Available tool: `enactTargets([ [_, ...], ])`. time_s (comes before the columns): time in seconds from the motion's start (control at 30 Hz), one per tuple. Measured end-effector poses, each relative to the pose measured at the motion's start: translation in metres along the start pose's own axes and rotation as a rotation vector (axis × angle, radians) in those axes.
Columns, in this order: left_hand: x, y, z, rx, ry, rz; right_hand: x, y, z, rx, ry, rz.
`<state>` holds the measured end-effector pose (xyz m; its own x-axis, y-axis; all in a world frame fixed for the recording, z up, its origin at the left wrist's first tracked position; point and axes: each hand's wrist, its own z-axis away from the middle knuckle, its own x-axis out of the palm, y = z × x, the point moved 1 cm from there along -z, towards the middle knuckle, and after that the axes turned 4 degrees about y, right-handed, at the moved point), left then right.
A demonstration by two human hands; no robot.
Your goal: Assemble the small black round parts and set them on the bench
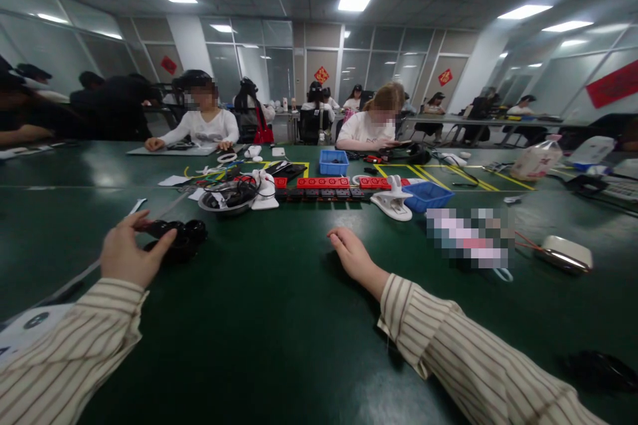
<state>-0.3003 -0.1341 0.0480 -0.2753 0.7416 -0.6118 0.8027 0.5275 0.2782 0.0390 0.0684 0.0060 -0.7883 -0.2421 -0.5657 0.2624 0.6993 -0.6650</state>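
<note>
At the left, my left hand [130,249] has its thumb and fingers around the near end of a black object [187,239] with several glossy rounded parts. Its exact kind does not show, and part of it is hidden behind my thumb. My right hand [355,257] rests on the green table [269,332], right of the middle. Its fingers are curled together, and nothing shows in them.
Ahead lie red-and-black strips [323,183], white clip stands [393,200], a metal bowl [229,202] of black parts, and blue trays [427,195]. To the right are a blurred pouch [468,239] and a pale case [567,252]. Other people sit across the table.
</note>
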Motion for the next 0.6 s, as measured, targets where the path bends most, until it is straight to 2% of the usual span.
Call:
enactTargets([
  [0.17, -0.001, -0.004, -0.001, 0.144, 0.001, -0.019, 0.0, 0.0, 0.0, -0.014, -0.003, 0.017],
  [0.4, 0.009, -0.004, 0.003, 0.059, -0.169, 0.008, 0.0, -0.001, 0.0, -0.026, -0.015, 0.031],
  [0.6, 0.013, -0.005, 0.002, 0.042, -0.326, -0.114, 0.0, -0.002, 0.0, -0.023, -0.035, 0.05],
])
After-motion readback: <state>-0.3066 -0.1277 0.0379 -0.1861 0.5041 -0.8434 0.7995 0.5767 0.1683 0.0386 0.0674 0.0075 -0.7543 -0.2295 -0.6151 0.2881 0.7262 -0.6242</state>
